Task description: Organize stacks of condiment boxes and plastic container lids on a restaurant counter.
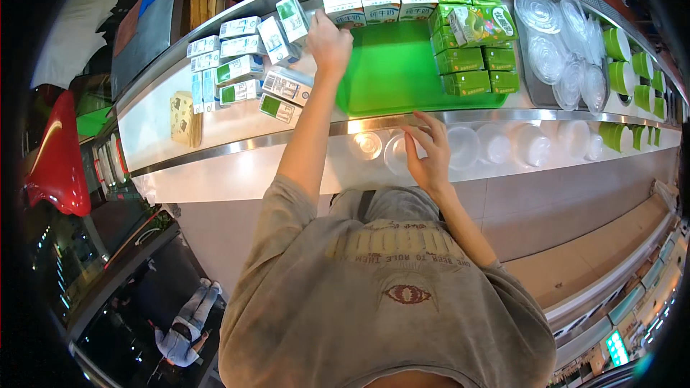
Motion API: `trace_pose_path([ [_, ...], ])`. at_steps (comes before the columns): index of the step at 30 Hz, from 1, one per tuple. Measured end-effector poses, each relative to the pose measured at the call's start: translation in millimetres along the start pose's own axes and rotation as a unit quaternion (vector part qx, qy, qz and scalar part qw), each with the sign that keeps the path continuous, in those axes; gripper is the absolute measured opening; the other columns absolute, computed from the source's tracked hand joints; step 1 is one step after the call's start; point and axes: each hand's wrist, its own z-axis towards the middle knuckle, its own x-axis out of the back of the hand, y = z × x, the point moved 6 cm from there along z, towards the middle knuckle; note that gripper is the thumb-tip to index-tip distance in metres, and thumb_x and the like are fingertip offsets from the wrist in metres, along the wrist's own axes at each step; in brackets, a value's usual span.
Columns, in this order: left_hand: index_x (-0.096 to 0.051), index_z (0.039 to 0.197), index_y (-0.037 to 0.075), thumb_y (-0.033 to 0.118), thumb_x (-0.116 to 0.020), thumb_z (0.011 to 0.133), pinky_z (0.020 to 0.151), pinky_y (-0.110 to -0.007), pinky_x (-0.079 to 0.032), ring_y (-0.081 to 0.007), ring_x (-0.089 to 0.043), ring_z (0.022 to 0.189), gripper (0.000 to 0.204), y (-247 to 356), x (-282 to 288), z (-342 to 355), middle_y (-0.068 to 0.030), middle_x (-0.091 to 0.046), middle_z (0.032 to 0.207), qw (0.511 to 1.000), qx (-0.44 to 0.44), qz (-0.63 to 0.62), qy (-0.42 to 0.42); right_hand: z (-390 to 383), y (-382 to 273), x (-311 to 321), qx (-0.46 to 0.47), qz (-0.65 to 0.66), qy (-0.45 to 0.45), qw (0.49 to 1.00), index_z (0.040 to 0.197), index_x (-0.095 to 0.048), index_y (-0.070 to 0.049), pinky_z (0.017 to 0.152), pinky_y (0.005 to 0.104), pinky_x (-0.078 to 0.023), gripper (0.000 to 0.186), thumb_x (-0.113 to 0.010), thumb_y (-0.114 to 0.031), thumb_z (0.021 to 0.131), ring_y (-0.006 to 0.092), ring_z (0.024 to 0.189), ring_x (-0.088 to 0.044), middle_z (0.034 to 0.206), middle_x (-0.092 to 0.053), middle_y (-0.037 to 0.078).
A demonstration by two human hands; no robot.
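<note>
My left hand (328,43) reaches to the back of the counter, fingers curled beside an upright-angled milk carton (291,18); what they hold, if anything, is hidden. White-and-blue cartons (240,46) lie in a loose group to its left; more stand in rows (380,3) just beyond it. A bright green tray (385,72) has stacked green cartons (463,62) on its right, with a patterned green pack (481,25) on top. My right hand (425,142) hovers at the counter's front rail (366,122), fingers apart and holding nothing visible.
Clear plastic lids (544,54) and green cups (622,79) sit at the right. Round containers (496,144) line the lower shelf. A patterned tan item (185,118) lies at the counter's left, near a red glossy object (57,158). A person (185,330) is at the lower left.
</note>
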Motion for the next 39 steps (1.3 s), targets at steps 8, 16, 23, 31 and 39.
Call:
trace_pose_path([
  [8, -0.045, 0.133, -0.002, 0.007, -0.074, 0.070, 0.090, -0.047, -0.048, -0.0445, -0.060, 0.102, 0.070, -8, 13, -17, -0.0247, -0.057, 0.118, 0.993, 0.037, -0.106, 0.045, -11, 21, 1, -0.061, 0.015, -0.027, 0.998, 0.100, -0.070, -0.004, 0.080, 0.0366, -0.051, 0.017, -0.065, 0.000, 0.084, 0.0303, 0.100, -0.061, 0.107, -0.066, 0.012],
  [16, -0.049, 0.132, 0.009, 0.014, -0.080, 0.069, 0.101, -0.052, -0.038, -0.0424, -0.042, 0.126, 0.070, -12, 115, -124, -0.0213, -0.046, 0.136, 0.994, -0.024, 0.101, 0.043, 14, 4, -51, -0.072, 0.104, -0.132, 0.983, 0.104, -0.069, -0.003, 0.067, 0.0341, -0.053, 0.020, -0.065, -0.002, 0.084, 0.0292, 0.075, -0.066, 0.102, -0.067, 0.012],
  [23, -0.032, 0.144, 0.003, 0.036, -0.091, 0.057, 0.101, -0.049, -0.042, -0.0413, -0.042, 0.128, 0.110, -74, 135, -144, -0.0196, -0.039, 0.137, 0.983, 0.095, 0.155, -0.030, 38, -41, -119, -0.044, 0.148, -0.191, 0.969, 0.130, -0.056, -0.008, 0.070, 0.0411, -0.054, 0.047, -0.062, 0.000, 0.084, 0.0313, 0.077, -0.068, 0.115, -0.062, 0.019],
  [31, -0.041, 0.141, 0.003, 0.040, -0.089, 0.061, 0.093, -0.041, -0.049, -0.0327, -0.056, 0.115, 0.100, -96, 162, -138, -0.0183, -0.048, 0.128, 0.998, 0.047, 0.022, -0.028, 68, -49, -168, 0.041, 0.030, -0.195, 0.980, 0.147, -0.035, -0.011, 0.076, 0.0471, -0.053, 0.075, -0.069, -0.005, 0.080, 0.0410, 0.086, -0.065, 0.116, -0.059, 0.025],
  [39, -0.063, 0.125, 0.005, 0.055, -0.069, 0.082, 0.081, -0.035, -0.051, -0.0273, -0.066, 0.087, 0.067, -177, 165, -149, -0.0168, -0.068, 0.097, 0.949, 0.206, -0.189, -0.143, 81, -67, -186, 0.056, -0.140, -0.263, 0.953, 0.145, -0.040, -0.016, 0.065, 0.0467, -0.053, 0.075, -0.073, -0.020, 0.078, 0.0379, 0.073, -0.066, 0.077, -0.067, 0.019],
])
